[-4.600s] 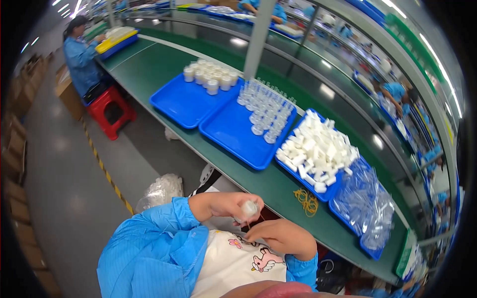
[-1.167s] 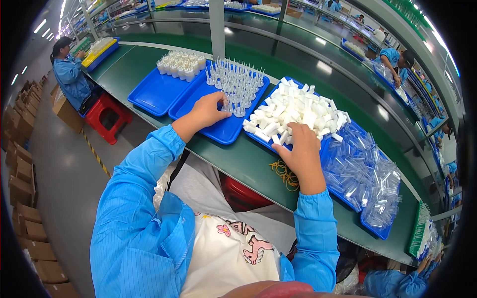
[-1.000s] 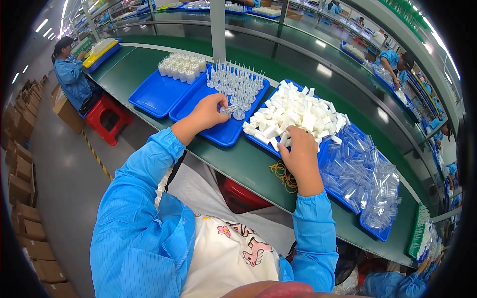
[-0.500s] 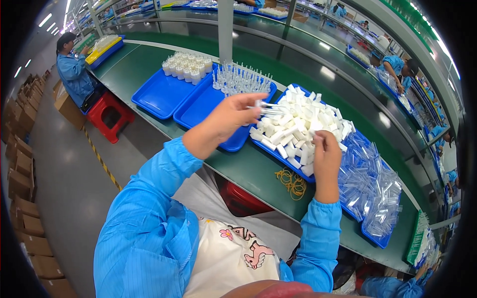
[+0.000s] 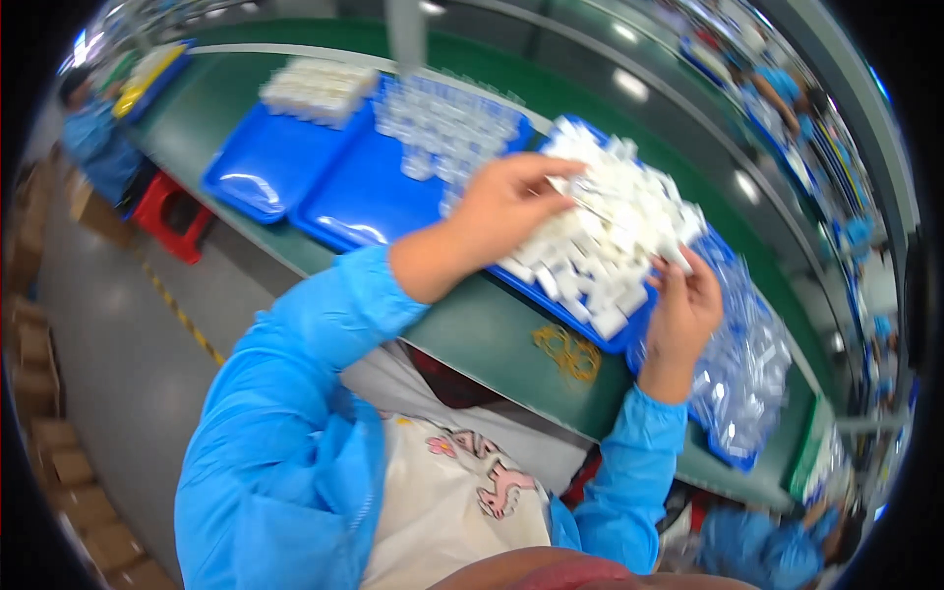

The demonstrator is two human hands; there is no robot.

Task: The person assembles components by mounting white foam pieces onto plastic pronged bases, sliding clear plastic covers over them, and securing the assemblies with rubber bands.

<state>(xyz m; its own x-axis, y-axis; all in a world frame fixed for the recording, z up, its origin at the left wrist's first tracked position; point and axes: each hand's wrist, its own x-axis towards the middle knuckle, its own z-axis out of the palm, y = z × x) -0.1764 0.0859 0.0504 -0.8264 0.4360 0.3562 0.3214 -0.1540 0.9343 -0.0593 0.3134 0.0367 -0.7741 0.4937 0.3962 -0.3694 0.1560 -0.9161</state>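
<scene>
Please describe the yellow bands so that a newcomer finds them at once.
On the long green table, find the blue tray heaped with white pieces. Just on its near side, the yellow bands lie in a loose tangle. Unlike the heaped pieces, they rest directly on the table, outside any tray.

Blocks (image 5: pixel 619 231) lie right of standing parts (image 5: pixel 433 123), left of apparent tubes (image 5: pixel 737 383).

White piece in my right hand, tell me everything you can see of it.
The white piece is small and plain, foam-like in look, though blur hides finer detail. It is pinched in the right hand, slanting in the picture, at the right side of the heap of similar pieces. The hand hides part of it; whether it also touches the heap, I can't tell.
</scene>
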